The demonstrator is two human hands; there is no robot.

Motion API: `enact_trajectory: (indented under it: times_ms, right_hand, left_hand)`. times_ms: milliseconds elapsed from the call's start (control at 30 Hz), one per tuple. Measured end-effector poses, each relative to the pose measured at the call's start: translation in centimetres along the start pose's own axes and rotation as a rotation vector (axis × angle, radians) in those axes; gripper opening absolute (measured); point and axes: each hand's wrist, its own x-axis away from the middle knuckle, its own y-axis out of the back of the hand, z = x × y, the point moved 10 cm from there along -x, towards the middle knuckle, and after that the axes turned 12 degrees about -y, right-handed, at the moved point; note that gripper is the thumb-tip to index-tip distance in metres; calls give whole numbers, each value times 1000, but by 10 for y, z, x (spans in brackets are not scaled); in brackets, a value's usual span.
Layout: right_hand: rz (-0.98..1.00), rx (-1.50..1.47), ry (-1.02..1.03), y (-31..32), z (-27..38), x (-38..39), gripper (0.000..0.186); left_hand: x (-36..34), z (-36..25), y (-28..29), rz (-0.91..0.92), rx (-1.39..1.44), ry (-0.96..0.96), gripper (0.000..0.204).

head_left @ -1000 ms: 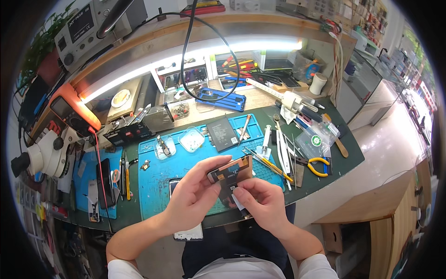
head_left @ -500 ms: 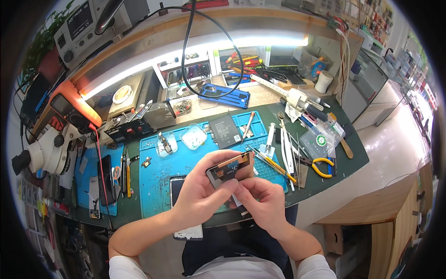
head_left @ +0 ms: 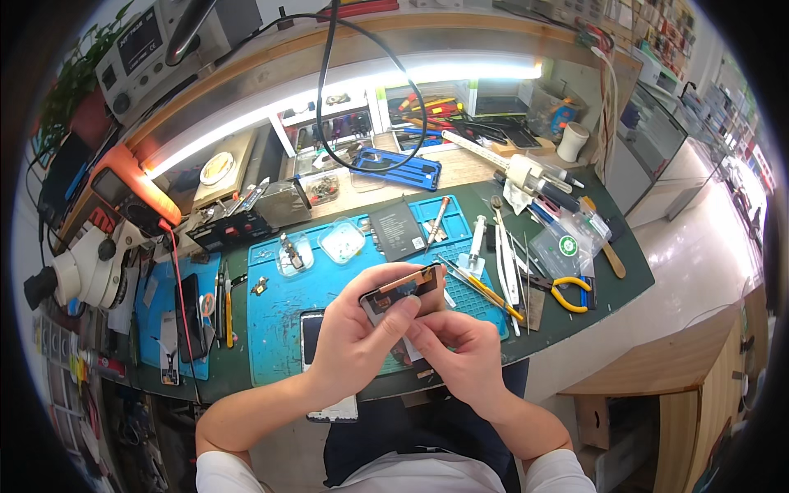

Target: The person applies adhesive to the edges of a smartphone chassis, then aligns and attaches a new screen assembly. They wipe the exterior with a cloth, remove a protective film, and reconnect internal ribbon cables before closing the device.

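1. Head view shows a small phone [head_left: 403, 294] with its back open, held up over the front edge of the counter [head_left: 575, 308].
2. Left hand [head_left: 353, 341] holds the phone from the left side, with its fingers [head_left: 393, 316] clamped on the phone's edge.
3. Right hand [head_left: 460, 349] is just under and beside the phone, with its fingers curled in close and touching the phone's lower part. What they pinch is too small to tell.
4. Under the hands lies a blue mat [head_left: 288, 304] on the counter.
5. Another dark phone [head_left: 311, 335] lies flat on the mat, partly hidden by the left hand.
6. Near the top of the mat sit a black flat battery [head_left: 396, 230] and a small clear dish [head_left: 341, 241].
7. Right of the hands lie thin tools, one with a yellow handle [head_left: 491, 296].
8. Farther right lie yellow pliers [head_left: 571, 292] and a clear bag [head_left: 563, 246].
9. Far left stands a white microscope [head_left: 86, 271].
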Motion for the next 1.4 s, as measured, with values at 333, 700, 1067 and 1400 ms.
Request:
enact_trajectory:
  times_ms: [333, 700, 1067, 1400]
  right_hand:
    - [-17, 30, -14, 0, 4, 0, 17]
    - [-26, 74, 8, 1, 6, -1, 18]
    - [-29, 95, 20, 2, 7, -1, 19]
    - [-33, 91, 24, 1, 6, -2, 19]
  left_hand:
    - [0, -1, 1, -73, 2, 38, 33]
    - [-2, 0, 3, -91, 1, 8, 32]
    - [-1, -1, 3, -97, 3, -1, 33]
    - [-1, 0, 4, -109, -15, -9, 31]
